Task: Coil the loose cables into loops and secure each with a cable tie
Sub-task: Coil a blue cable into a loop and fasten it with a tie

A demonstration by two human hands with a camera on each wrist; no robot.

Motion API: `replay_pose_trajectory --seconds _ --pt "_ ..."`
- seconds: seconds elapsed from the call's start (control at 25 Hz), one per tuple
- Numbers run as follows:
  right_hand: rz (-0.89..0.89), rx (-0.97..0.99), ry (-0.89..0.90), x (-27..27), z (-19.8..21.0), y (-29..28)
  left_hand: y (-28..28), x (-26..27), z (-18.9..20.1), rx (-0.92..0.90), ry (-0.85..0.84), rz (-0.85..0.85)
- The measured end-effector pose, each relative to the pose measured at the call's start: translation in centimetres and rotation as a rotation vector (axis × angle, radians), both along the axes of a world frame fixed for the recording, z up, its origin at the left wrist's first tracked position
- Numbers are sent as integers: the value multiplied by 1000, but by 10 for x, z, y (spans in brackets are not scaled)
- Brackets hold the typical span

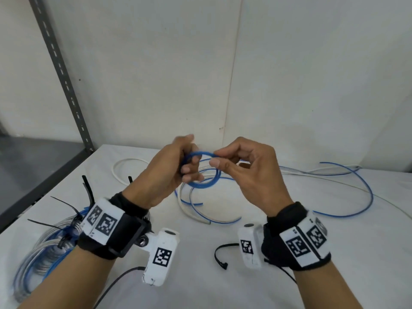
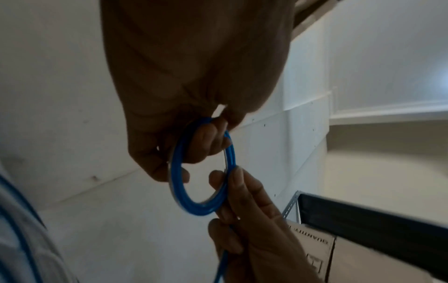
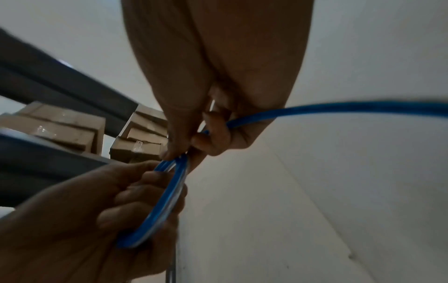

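A small coil of blue cable hangs in the air above the white table. My left hand grips the coil's left side with curled fingers. Opposite it, my right hand pinches the coil's right side between thumb and forefinger. The cable's loose tail trails from my right hand out over the table to the right. A single black cable tie lies on the table below my right wrist.
Loose white and blue cable ends lie under my hands. Tied coils with black ties sit at the left table edge, with more ties beside them. A grey shelf post rises at left. Cardboard boxes fill a shelf.
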State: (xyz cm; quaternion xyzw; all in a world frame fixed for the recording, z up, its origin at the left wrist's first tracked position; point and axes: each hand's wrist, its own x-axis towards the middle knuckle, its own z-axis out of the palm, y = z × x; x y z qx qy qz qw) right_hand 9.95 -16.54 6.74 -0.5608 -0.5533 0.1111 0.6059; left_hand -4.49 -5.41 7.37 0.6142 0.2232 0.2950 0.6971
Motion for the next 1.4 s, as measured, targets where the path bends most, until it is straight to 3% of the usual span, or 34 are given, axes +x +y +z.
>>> replay_pose_trajectory --seconds 0.08,0.16,0.44,0.68,0.8,0.96,1.04,1.16,1.4 --pt "23 -55 -74 3 2 -3 -2 -2 0 144 132 -21" --pt "25 -46 -94 3 3 -4 -4 0 -1 164 73 5" --pt "-63 127 95 -5 1 4 -6 3 7 -181 -329 113" --pt "15 84 294 -18 -6 11 -15 11 1 -295 -431 149" --pt "-14 83 208 -3 -3 5 -12 11 -2 -243 -311 62" --pt "63 -108 -41 15 5 -10 -15 10 -7 70 129 -40" --pt "56 -148 -116 16 5 -11 -19 11 -8 182 193 -6" --pt "-8 -71 -100 18 6 -9 -16 10 -5 182 85 70" --pt "-34 91 58 5 4 -2 -18 14 0 -42 -215 151"
